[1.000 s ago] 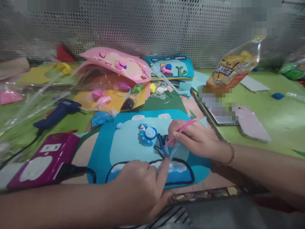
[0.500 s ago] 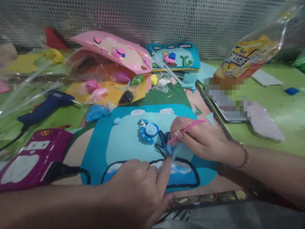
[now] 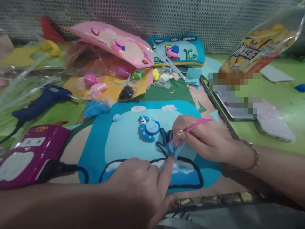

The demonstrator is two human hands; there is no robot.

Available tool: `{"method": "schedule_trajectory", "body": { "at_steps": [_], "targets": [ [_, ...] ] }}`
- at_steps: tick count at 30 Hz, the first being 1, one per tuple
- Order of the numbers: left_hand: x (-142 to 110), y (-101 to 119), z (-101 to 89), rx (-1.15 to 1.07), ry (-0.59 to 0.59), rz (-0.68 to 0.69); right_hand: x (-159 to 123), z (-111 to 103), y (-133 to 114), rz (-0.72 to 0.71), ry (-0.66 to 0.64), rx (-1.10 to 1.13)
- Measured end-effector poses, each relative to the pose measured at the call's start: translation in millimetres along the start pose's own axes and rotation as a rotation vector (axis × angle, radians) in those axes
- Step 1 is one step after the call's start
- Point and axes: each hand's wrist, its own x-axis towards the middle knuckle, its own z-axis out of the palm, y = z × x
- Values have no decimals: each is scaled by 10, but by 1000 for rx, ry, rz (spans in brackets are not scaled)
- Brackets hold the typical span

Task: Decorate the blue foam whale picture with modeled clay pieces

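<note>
My right hand (image 3: 199, 136) pinches a pink plastic clay modelling tool (image 3: 199, 124). Its thin tip rests at a blue clay plant shape (image 3: 163, 147) with dark outlines, partly hidden by the fingers. My left hand (image 3: 143, 187) presses its stretched index finger at the base of that plant; the other fingers are curled and hold nothing I can see. Both hands are over a blue card picture (image 3: 92, 143). A blue clay snail (image 3: 146, 128) sits left of the plant. Below it, a black-outlined blue and white clay patch (image 3: 188, 179) is partly covered by my left hand.
Bagged clay lumps, including a blue one (image 3: 96, 108) and a black one (image 3: 126, 92), lie behind the picture. At left are a glue gun (image 3: 41, 101) and a magenta power socket box (image 3: 33, 152). A snack bag (image 3: 250, 51) and phone (image 3: 234, 109) are at right.
The view has shifted slightly. Both hands stay at the plant shape, with the pink tool still in my right hand and its tip only slightly moved.
</note>
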Motion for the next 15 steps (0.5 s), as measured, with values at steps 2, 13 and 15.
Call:
{"method": "schedule_trajectory", "body": {
  "at_steps": [2, 13, 15],
  "targets": [
    [-3, -2, 0, -1, 2, 2, 0, -3, 2, 7, -5, 4],
    [-31, 26, 50, -52, 49, -43, -61, 23, 42, 31, 140, 98],
    [-38, 26, 55, -50, 50, -50, -63, 26, 54, 49, 132, 91]
  ]
}}
